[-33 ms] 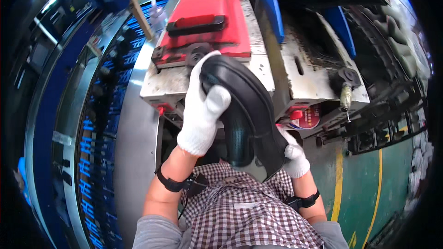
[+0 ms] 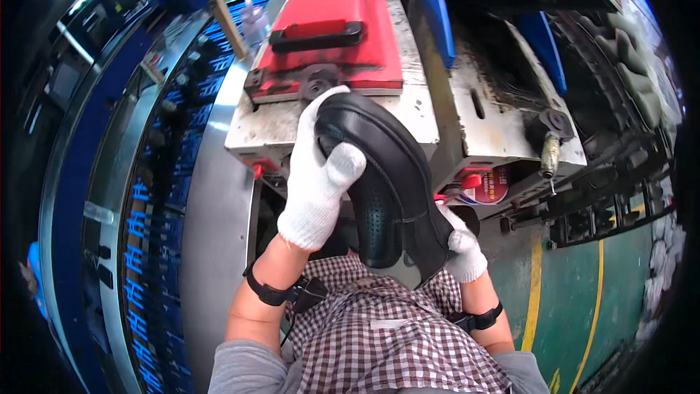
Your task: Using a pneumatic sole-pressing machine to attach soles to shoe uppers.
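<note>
Both my hands, in white knit gloves, hold a black leather shoe (image 2: 390, 153) in front of my checked apron. My left hand (image 2: 321, 175) grips its upper left end, with the thumb over the near edge and the other fingers passing behind. At the lower right end, my right hand (image 2: 465, 248) closes round the shoe's side; most of those fingers are hidden behind it. A perforated dark panel (image 2: 377, 222) shows along the shoe's inner side, facing me.
Beyond the shoe stands a machine with a red lid (image 2: 343, 7) and a black handle (image 2: 315, 38). To its right is a second machine with a raised lid and blue side panels (image 2: 432, 7). A rack with blue parts (image 2: 138, 248) runs along the left. Dark racks (image 2: 605, 211) stand right.
The surroundings have shifted slightly in the view. Both hands keep the same hold on the shoe, which looks sharper now.
</note>
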`<action>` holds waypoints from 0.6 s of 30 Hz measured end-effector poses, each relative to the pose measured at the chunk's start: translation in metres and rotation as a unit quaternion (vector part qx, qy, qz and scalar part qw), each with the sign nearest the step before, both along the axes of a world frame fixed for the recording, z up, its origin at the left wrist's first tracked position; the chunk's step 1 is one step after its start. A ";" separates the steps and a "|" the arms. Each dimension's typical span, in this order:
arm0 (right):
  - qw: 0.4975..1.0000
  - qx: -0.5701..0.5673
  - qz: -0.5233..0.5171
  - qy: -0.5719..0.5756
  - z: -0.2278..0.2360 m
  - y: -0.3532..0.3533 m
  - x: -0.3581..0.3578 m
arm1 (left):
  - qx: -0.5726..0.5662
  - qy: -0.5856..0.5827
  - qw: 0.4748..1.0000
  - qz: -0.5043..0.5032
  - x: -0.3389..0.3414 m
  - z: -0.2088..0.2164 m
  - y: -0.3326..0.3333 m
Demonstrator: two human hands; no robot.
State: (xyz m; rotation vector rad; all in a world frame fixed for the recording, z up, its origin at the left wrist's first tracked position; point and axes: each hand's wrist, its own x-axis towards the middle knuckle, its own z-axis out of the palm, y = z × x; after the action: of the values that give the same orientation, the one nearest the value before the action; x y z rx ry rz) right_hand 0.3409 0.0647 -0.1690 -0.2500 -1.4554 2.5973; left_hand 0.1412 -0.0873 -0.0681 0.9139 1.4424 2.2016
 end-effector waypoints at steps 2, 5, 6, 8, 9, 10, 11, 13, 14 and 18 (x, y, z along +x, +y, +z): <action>0.999 -0.027 0.023 0.000 -0.007 -0.008 -0.008 | -0.013 -0.061 0.998 0.017 0.005 0.003 -0.018; 0.982 -0.160 0.096 -0.030 -0.012 -0.018 -0.018 | -0.074 0.059 0.991 0.093 -0.005 -0.006 -0.039; 0.982 -0.158 0.101 -0.032 -0.022 -0.020 -0.021 | -0.073 0.058 0.991 0.098 -0.004 -0.004 -0.043; 0.971 -0.218 0.095 -0.024 -0.050 -0.025 -0.024 | -0.065 0.020 0.997 0.046 0.000 -0.001 -0.050; 0.962 -0.257 0.085 -0.042 -0.062 -0.027 -0.023 | -0.058 0.019 0.997 0.044 -0.001 -0.007 -0.054; 0.961 -0.257 0.090 -0.045 -0.070 -0.027 -0.020 | -0.058 0.017 0.997 0.049 0.001 -0.008 -0.057; 0.958 -0.269 0.079 -0.068 -0.072 -0.030 -0.019 | -0.085 0.049 0.994 0.051 0.002 -0.009 -0.060; 0.956 -0.271 0.081 -0.083 -0.079 -0.032 -0.018 | -0.125 0.138 0.980 0.074 0.004 -0.009 -0.064; 0.955 -0.271 0.085 -0.086 -0.079 -0.033 -0.015 | -0.127 0.136 0.979 0.078 0.004 -0.010 -0.067; 0.964 -0.215 0.095 -0.122 -0.066 -0.038 -0.005 | -0.084 0.040 0.993 0.078 -0.007 -0.026 -0.077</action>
State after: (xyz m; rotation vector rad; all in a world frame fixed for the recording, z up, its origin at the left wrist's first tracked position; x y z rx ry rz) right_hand 0.3356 0.0264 -0.2355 -0.5200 -0.9963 3.1170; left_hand 0.1341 -0.1640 -0.0943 0.8665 1.7603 2.1311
